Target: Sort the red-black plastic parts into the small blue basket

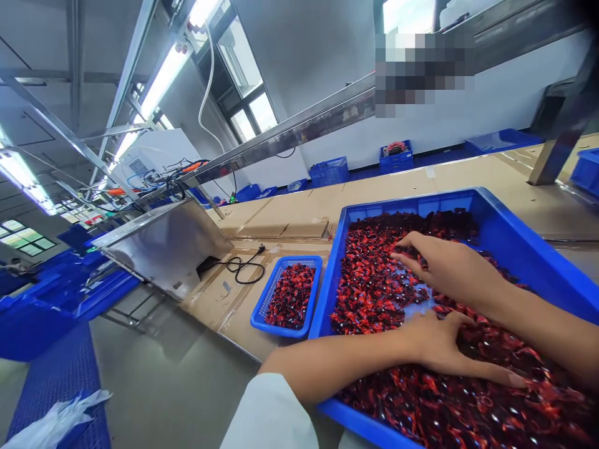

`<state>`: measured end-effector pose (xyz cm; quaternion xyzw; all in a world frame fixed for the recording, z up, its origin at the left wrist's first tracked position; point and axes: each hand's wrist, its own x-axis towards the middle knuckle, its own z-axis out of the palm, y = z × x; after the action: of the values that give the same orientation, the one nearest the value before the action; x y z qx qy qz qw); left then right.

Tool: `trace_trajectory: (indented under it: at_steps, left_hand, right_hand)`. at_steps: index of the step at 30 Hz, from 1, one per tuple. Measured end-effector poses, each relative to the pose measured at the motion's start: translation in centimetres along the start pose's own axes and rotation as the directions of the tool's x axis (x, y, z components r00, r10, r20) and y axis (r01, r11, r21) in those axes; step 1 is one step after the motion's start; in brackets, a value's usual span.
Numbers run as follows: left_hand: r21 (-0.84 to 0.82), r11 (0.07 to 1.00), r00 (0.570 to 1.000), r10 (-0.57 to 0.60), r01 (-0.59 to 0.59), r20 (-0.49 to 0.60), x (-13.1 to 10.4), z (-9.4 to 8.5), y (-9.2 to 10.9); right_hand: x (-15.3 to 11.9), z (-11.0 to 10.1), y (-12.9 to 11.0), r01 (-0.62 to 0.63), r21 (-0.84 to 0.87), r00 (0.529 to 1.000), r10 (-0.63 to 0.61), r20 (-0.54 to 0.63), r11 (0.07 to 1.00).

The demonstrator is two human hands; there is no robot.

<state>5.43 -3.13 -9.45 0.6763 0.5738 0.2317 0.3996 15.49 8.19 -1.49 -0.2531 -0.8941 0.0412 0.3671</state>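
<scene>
- Blue plastic fills the right side of the head view: a large tray (498,227) holding a great many small, glossy red and near-black pieces (365,280), on a table covered in cardboard (290,215).
- Bare right hand (435,259), reaching in from the right edge, is over the upper middle of the tray. Its thumb and fingers curve narrowly around dark pieces; whether they are pinched or merely touched, I cannot tell.
- Left hand (437,346), coming from a pale sleeve (271,411) at lower centre, lies palm down just below it. The thumb is spread wide over the pieces, while the other fingers are partly hidden, with no piece seen gripped.
- Between the hands, a patch of tray bottom shows through, so the layer is thin there; it is thick toward the lower right.
- Near the frame's centre, just left of the tray, a small blue basket (281,330) holds a smaller heap of similar pieces.
- Judging progress: handling seems well short of finished, as most pieces lie loose in the tray. Whether the basket's share is done or waiting cannot be told.
</scene>
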Motion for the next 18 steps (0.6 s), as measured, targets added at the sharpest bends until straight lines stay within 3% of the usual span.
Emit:
trace_trajectory:
  at_steps: [3, 6, 9, 14, 18]
  left_hand:
    - [0.077, 0.990, 0.988, -0.123, 0.116, 0.090, 0.8, 0.7, -0.6]
    - [0.122, 0.978, 0.981, -0.178, 0.168, 0.075, 1.5, 1.2, -1.2]
    - [0.105, 0.982, 0.988, -0.157, 0.156, 0.001, 1.3, 1.0, -1.0]
    - [0.077, 0.996, 0.993, -0.046, 0.054, -0.105, 0.0, -1.0, 1.7]
    - [0.227, 0.974, 0.992, 0.017, 0.012, -0.127, -0.1, -1.7, 2.3]
  right_hand:
    - [0.3, 0.3, 1.0, -0.025, 0.032, 1.000, 0.024, 0.010, 0.999]
    - [0.6, 0.5, 1.6, -0.055, 0.082, 0.998, 0.053, 0.016, 0.995]
    - [0.7, 0.6, 1.9, -0.087, 0.128, 0.996, 0.085, 0.021, 0.988]
    - [0.6, 0.5, 1.7, -0.185, 0.245, 0.983, 0.181, 0.039, 0.952]
    - [1.2, 0.1, 1.4, -0.250, 0.393, 0.964, 0.267, 0.013, 0.885]
